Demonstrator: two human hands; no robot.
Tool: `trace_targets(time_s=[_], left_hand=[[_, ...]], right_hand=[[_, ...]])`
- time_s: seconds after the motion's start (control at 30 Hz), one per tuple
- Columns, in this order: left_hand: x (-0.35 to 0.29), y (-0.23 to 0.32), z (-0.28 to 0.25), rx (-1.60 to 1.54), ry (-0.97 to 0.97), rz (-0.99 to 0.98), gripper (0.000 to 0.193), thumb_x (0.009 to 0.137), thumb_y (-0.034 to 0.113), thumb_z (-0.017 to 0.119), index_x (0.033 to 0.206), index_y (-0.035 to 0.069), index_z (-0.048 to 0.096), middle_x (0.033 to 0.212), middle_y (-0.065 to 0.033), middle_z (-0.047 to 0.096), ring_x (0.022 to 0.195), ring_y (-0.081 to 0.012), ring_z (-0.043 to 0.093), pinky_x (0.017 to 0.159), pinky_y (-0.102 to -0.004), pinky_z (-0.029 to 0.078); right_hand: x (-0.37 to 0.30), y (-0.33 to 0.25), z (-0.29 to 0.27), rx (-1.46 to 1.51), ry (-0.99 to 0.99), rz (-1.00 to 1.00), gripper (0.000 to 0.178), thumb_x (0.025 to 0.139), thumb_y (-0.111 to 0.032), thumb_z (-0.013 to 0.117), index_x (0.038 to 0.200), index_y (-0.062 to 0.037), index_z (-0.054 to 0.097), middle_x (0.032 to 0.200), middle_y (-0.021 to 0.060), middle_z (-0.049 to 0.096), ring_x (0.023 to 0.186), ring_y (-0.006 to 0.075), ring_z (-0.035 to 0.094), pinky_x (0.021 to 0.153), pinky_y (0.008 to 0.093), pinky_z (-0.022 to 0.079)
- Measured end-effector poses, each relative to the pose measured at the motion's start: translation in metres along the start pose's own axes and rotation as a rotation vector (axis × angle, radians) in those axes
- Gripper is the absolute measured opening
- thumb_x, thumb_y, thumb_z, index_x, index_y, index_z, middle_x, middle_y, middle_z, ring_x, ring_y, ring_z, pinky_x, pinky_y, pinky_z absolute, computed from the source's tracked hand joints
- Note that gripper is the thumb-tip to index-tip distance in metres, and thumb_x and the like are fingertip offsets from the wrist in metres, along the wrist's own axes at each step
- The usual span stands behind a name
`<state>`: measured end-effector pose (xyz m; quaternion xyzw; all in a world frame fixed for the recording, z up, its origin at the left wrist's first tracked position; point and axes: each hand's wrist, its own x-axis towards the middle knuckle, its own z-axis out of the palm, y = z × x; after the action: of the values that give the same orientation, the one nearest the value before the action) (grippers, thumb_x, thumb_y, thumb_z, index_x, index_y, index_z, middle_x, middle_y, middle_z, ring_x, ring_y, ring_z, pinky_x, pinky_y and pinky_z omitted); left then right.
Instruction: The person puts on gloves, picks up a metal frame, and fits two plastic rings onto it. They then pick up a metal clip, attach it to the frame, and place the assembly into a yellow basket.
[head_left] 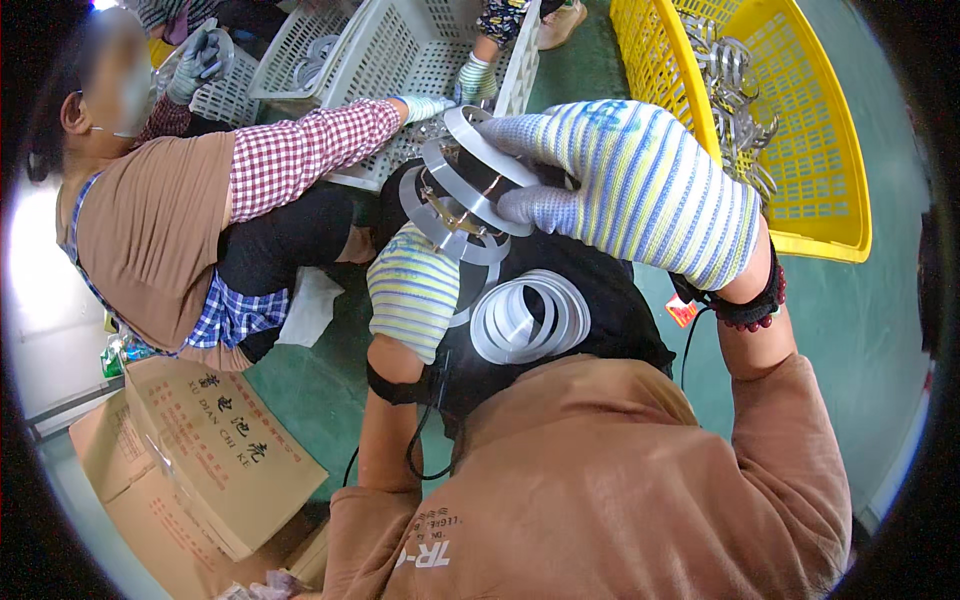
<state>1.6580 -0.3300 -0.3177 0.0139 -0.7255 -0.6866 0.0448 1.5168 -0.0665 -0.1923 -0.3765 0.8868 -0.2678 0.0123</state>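
Note:
My right hand [640, 185], in a striped knit glove, pinches a thin silver metal ring [482, 148] between thumb and fingers. Lower and to the left, my gloved left hand [413, 290] is closed around the lower part of an assembly of silver rings with a brass-coloured metal piece [450, 217] among them. The left fingertips are partly hidden behind the glove and the rings. On my dark-clothed lap, just right of my left hand, lies a loose stack of flat silver rings [497, 338].
A yellow plastic basket [810, 190] with curved metal parts stands at the far right. White crates [385, 60] stand ahead. To my left sits a co-worker [165, 220], reaching into a crate; other gloved hands work beyond. Cardboard boxes [225, 450] lie at the lower left.

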Motion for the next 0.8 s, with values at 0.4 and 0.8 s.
trace_targets(time_s=[0.4,0.8], left_hand=[[0.016,0.01,0.006,-0.032,-0.039,0.059,0.027,0.102,0.028,0.067,0.11,0.001,0.068,0.072,-0.0007,0.063,0.058,-0.0062,0.053,0.051,-0.023,0.04],[0.126,0.046,0.063,0.014,-0.022,-0.201,0.033,0.1,0.033,0.069,0.106,0.001,0.067,0.07,0.0005,0.06,0.056,-0.0055,0.049,0.05,-0.0217,0.036]], right_hand=[[-0.028,0.069,0.012,0.345,0.243,0.126,0.045,0.089,-0.015,0.069,0.133,-0.004,0.065,0.12,0.0223,0.071,0.113,0.0376,0.069,0.098,0.0416,0.054],[-0.017,0.093,0.034,1.009,-0.16,0.281,0.047,0.096,-0.03,0.072,0.135,-0.0044,0.064,0.107,0.0124,0.075,0.087,0.0247,0.072,0.084,0.036,0.057]])
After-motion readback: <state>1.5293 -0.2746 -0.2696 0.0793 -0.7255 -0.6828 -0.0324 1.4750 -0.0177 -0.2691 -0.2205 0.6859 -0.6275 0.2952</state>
